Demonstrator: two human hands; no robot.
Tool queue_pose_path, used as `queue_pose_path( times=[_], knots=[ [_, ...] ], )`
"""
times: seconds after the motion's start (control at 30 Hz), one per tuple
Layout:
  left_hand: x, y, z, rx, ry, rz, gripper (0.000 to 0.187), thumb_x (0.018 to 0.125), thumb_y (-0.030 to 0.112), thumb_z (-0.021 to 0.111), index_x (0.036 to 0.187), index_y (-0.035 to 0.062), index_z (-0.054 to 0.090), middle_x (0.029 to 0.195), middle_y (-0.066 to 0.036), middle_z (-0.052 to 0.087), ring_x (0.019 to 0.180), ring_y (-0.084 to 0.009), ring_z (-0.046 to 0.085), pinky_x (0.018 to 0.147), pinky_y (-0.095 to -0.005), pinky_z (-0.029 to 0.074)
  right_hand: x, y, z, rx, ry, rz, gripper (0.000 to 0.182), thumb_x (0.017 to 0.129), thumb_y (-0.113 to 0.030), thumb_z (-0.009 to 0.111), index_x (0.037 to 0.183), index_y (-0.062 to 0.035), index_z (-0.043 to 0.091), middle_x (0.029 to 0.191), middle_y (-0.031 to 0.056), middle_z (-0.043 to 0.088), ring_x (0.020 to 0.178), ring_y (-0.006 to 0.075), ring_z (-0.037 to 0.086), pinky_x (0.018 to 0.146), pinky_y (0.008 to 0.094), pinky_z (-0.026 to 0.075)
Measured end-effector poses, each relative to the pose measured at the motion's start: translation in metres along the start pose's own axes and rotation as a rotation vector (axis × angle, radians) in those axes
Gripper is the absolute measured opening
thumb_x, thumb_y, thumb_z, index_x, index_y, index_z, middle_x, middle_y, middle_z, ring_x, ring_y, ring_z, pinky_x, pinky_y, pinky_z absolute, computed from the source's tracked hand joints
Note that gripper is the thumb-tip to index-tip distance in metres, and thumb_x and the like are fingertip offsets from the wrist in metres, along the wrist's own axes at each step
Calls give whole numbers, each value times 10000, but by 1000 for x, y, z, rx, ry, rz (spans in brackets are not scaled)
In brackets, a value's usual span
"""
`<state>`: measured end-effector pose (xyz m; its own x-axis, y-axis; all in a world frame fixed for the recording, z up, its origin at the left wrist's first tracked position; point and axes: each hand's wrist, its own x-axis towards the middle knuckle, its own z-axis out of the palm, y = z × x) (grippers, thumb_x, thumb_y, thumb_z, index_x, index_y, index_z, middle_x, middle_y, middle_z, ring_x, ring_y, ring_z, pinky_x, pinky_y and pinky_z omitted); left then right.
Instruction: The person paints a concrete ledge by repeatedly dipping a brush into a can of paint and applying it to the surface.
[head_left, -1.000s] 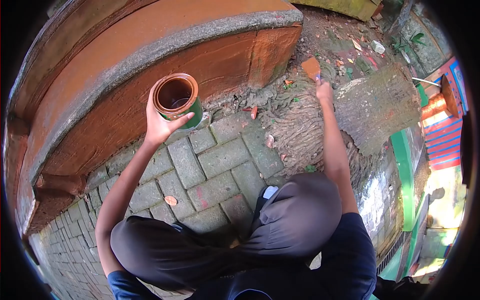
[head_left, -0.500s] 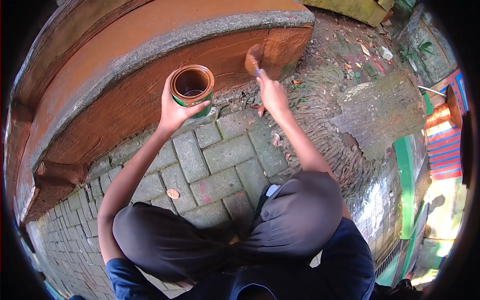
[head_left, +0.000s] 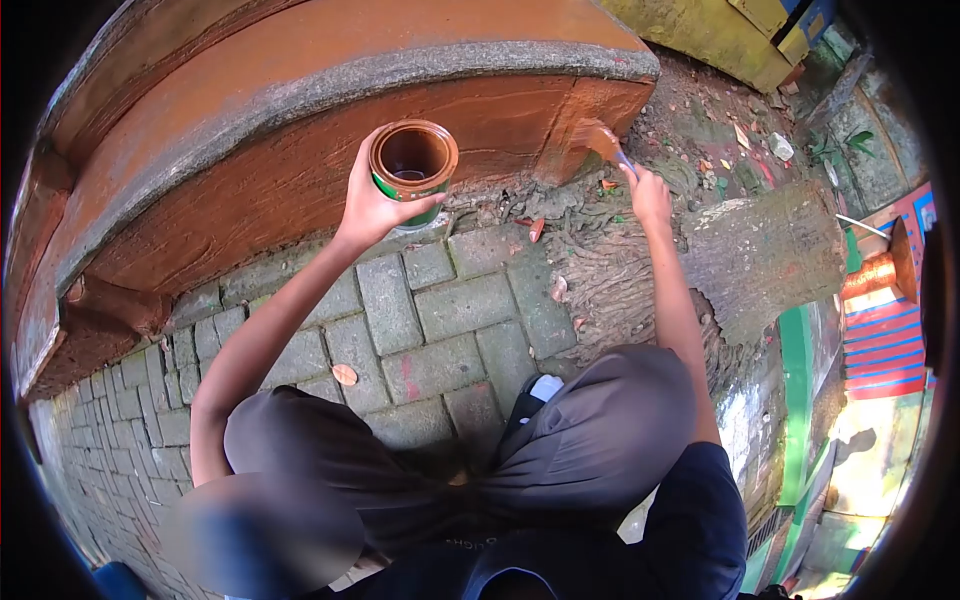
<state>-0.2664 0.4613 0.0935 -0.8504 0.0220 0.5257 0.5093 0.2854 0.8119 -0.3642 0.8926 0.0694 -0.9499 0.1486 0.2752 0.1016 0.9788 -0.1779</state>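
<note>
My left hand (head_left: 376,203) is wrapped round an open paint can (head_left: 413,162) with a green side and brown paint on its rim and inside. The can is held upright in front of the brown-painted wall (head_left: 330,160). Farther right, my right hand (head_left: 650,196) grips the handle of a paintbrush (head_left: 607,145). Its bristles, coated brown, are at the right end section of the wall face, slightly blurred. Whether they touch the surface is hard to tell.
A grey rough ledge (head_left: 400,64) runs along the wall. Below lie paving bricks (head_left: 462,306) with a dry leaf (head_left: 344,374). Tree roots (head_left: 620,275) and a flat slab (head_left: 765,250) lie on the right. A yellow block (head_left: 715,35) stands at the upper right.
My right hand and the brush have moved to the right, towards the wall's end. My left hand and the can have shifted slightly right and up. A blurred shape now shows at the lower left.
</note>
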Motion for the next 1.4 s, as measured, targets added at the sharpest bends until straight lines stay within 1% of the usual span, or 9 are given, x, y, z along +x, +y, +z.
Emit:
queue_pose_path(
  times=[0.2,0.27,0.33,0.6,0.73,0.9,1.07,1.3,1.4],
  knots=[
    [-7,11,-8,-18,41,44,918,605,211,920,1328,0,396,1258,-137,548,1194,-224,543,1053,-381,429,29,62,62,103,59,436,345,984,-387,483,1093,-111,659,994,257,668,993,452,619,833,544,487],
    [-8,14,-13,-36,22,38,904,609,206,919,1321,-1,403,1250,-137,555,1188,-223,548,1049,-381,430,28,47,58,142,90,390,310,985,-328,481,1113,-96,642,949,259,673,954,456,630,808,547,494],
    [-9,14,-18,-40,23,39,895,608,201,920,1314,-2,409,1243,-137,560,1185,-226,552,1046,-383,432,19,-2,44,164,158,176,291,980,-298,489,1114,-84,632,901,260,674,887,459,646,767,555,502],
    [-16,-8,-27,-13,42,-20,938,618,176,915,1346,-14,355,1267,-157,539,1196,-241,547,1043,-392,437,-53,-77,55,85,213,21,373,1001,-309,449,1322,-160,567,751,231,658,697,423,652,627,532,508],
    [-10,-14,-32,50,71,21,956,617,180,915,1356,-16,342,1263,-160,538,1198,-244,546,1047,-395,435,-63,-61,26,410,516,-150,415,954,-134,545,1361,-212,547,836,171,651,716,392,638,620,499,483],
    [-12,-19,-30,19,79,-24,935,616,199,916,1340,-12,364,1264,-152,540,1202,-238,542,1048,-383,433,-53,-82,11,140,343,-247,619,912,-66,553,1459,-310,399,970,129,546,673,374,617,607,497,479],
    [-13,-13,-30,12,82,0,906,611,175,914,1329,-2,392,1252,-142,563,1188,-235,554,1046,-384,432,-54,-91,69,32,175,-163,693,905,-48,531,1505,-290,283,1049,171,538,748,422,626,658,535,517],
    [-12,-2,-30,24,48,36,917,616,210,917,1329,1,381,1255,-140,550,1186,-229,551,1035,-380,440,-70,-52,136,-219,-300,-140,531,937,-92,445,1449,-232,406,1093,221,613,911,421,650,795,495,547],
    [-10,1,-29,-7,41,42,922,613,206,919,1330,-3,377,1248,-144,553,1184,-232,553,1035,-380,440,-92,-58,85,-22,-133,-88,510,935,-84,458,1425,-223,454,1106,224,616,940,428,640,823,490,542]
  ],
)
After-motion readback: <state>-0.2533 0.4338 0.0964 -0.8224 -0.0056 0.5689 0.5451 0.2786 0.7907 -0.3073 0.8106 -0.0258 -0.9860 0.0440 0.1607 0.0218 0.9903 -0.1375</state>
